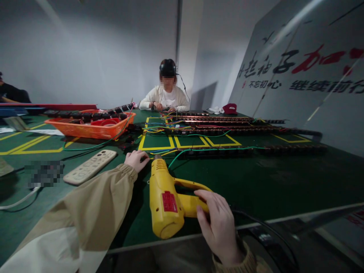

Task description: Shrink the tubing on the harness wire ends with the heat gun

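My right hand (217,222) is wrapped round the handle of a yellow heat gun (165,201), whose nozzle points away from me across the table. Just left of the nozzle, my left hand (137,160) has its fingers pinched together at the ends of thin wires (167,153); the exact grip is partly hidden. These wires lead right to a long dark strip of parts (222,152) lying across the green table. A green wire (178,155) curves from behind the heat gun onto that strip.
Several more wired strips (216,122) lie farther back. An orange basket (93,131) holds dark strips and a red roll. A beige remote control (90,167) lies left of my sleeve. Across the table (273,178) sits a person (167,94). A black cord (256,220) trails right.
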The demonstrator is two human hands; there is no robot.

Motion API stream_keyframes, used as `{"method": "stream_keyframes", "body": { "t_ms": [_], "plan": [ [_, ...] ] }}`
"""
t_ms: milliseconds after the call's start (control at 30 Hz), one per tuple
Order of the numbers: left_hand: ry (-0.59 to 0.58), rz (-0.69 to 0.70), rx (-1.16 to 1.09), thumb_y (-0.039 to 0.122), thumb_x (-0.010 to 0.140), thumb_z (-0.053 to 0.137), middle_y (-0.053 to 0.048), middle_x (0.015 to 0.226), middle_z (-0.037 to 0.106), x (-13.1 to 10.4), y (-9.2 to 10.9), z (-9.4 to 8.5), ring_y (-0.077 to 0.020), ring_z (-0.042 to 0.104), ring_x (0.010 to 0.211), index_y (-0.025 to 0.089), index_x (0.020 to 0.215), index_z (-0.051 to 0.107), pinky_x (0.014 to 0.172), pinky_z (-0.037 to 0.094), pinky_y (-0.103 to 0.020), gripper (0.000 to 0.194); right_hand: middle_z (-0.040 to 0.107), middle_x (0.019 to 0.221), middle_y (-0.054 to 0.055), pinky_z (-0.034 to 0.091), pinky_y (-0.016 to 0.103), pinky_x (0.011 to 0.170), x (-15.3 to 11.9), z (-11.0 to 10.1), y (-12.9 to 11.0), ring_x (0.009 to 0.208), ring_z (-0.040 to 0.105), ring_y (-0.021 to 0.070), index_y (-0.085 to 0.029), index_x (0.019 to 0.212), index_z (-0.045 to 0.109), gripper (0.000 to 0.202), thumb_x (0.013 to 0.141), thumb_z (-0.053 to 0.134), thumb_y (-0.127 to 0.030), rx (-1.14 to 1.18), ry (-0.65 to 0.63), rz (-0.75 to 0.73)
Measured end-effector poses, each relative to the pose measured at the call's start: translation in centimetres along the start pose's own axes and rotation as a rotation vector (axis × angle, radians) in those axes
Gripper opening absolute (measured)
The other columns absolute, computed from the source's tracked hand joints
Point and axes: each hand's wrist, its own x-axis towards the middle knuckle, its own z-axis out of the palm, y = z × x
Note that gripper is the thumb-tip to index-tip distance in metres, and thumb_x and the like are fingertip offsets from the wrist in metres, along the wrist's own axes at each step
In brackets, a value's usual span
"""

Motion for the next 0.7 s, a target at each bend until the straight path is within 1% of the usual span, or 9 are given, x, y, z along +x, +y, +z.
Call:
{"method": "stream_keyframes", "body": {
  "t_ms": [67, 100, 167, 233, 300, 367, 433, 567, 700],
  "plan": [
    [0.0, -0.041, -0.087, 0.041, 0.081, 0.044, -0.004, 0.083, 0.068, 0.1, -0.2, 0.1, -0.0219, 0.058, 0.084, 0.022, 0.079, 0.068, 0.072, 0.038, -0.03, 0.031, 0.059, 0.108, 0.007, 0.037, 0.038, 0.09, -0.3, -0.1, 0.3, 0.101, 0.051, 0.0216, -0.018, 0.119, 0.047, 0.035, 0.086, 0.051, -0.03, -0.139, -0.023, -0.022],
    [0.0, -0.058, -0.142, 0.042, 0.082, 0.041, -0.004, 0.079, 0.068, 0.2, -0.3, 0.2, -0.0209, 0.058, 0.08, 0.021, 0.076, 0.068, 0.069, 0.038, -0.028, 0.034, 0.059, 0.108, 0.007, 0.035, 0.039, 0.091, -0.4, -0.2, 0.4, 0.102, 0.051, 0.0229, -0.017, 0.12, 0.046, 0.042, 0.084, 0.056, -0.035, -0.179, -0.051, -0.041],
    [0.004, -0.083, -0.242, 0.042, 0.083, 0.036, -0.004, 0.072, 0.067, 0.4, -0.5, 0.4, -0.0194, 0.059, 0.074, 0.02, 0.073, 0.068, 0.064, 0.038, -0.026, 0.04, 0.06, 0.104, 0.006, 0.034, 0.041, 0.092, -0.2, -0.4, 0.4, 0.099, 0.051, 0.0243, -0.018, 0.117, 0.048, 0.051, 0.076, 0.065, -0.042, -0.223, -0.103, -0.077],
    [0.018, -0.093, -0.294, 0.042, 0.083, 0.034, -0.003, 0.067, 0.065, 0.5, -0.5, 0.5, -0.0183, 0.058, 0.069, 0.019, 0.07, 0.067, 0.061, 0.037, -0.025, 0.043, 0.061, 0.099, 0.005, 0.035, 0.041, 0.089, 0.2, -0.6, 0.3, 0.094, 0.052, 0.0242, -0.019, 0.109, 0.051, 0.05, 0.07, 0.071, -0.044, -0.233, -0.12, -0.083],
    [0.025, -0.109, -0.321, 0.043, 0.081, 0.035, -0.002, 0.063, 0.063, 0.5, -0.4, 0.5, -0.0174, 0.056, 0.066, 0.018, 0.069, 0.067, 0.059, 0.037, -0.025, 0.042, 0.061, 0.095, 0.004, 0.035, 0.04, 0.087, 0.7, -0.4, 0.1, 0.091, 0.053, 0.0236, -0.019, 0.103, 0.052, 0.047, 0.068, 0.074, -0.041, -0.211, -0.13, -0.077],
    [0.024, -0.124, -0.358, 0.044, 0.079, 0.038, -0.002, 0.062, 0.062, 0.5, -0.3, 0.4, -0.0167, 0.055, 0.064, 0.018, 0.071, 0.068, 0.058, 0.037, -0.025, 0.04, 0.06, 0.094, 0.004, 0.035, 0.04, 0.086, 1.1, -0.1, -0.2, 0.09, 0.053, 0.0231, -0.019, 0.102, 0.051, 0.045, 0.068, 0.075, -0.039, -0.175, -0.147, -0.079],
    [0.044, -0.133, -0.394, 0.045, 0.077, 0.039, -0.002, 0.063, 0.062, 0.4, -0.3, 0.2, -0.0163, 0.055, 0.065, 0.017, 0.074, 0.068, 0.059, 0.038, -0.024, 0.04, 0.06, 0.095, 0.004, 0.034, 0.04, 0.088, 1.4, 0.3, -0.7, 0.091, 0.053, 0.023, -0.019, 0.102, 0.052, 0.044, 0.069, 0.074, -0.037, -0.143, -0.164, -0.074],
    [0.117, -0.126, -0.424, 0.044, 0.076, 0.041, -0.003, 0.071, 0.065, 0.3, -0.3, 0.0, -0.0166, 0.057, 0.07, 0.016, 0.077, 0.066, 0.065, 0.04, -0.025, 0.037, 0.062, 0.096, 0.005, 0.033, 0.041, 0.09, 1.9, 0.8, -1.5, 0.091, 0.054, 0.0234, -0.018, 0.102, 0.053, 0.04, 0.071, 0.071, -0.038, -0.12, -0.167, -0.036],
    [0.12, -0.106, -0.47, 0.044, 0.074, 0.045, -0.003, 0.073, 0.066, 0.2, -0.3, 0.0, -0.0162, 0.058, 0.07, 0.017, 0.077, 0.065, 0.066, 0.042, -0.025, 0.033, 0.064, 0.092, 0.004, 0.034, 0.042, 0.088, 2.5, 0.7, -1.7, 0.087, 0.056, 0.0237, -0.019, 0.099, 0.056, 0.047, 0.065, 0.075, -0.044, -0.131, -0.231, 0.003]
  ]
}}
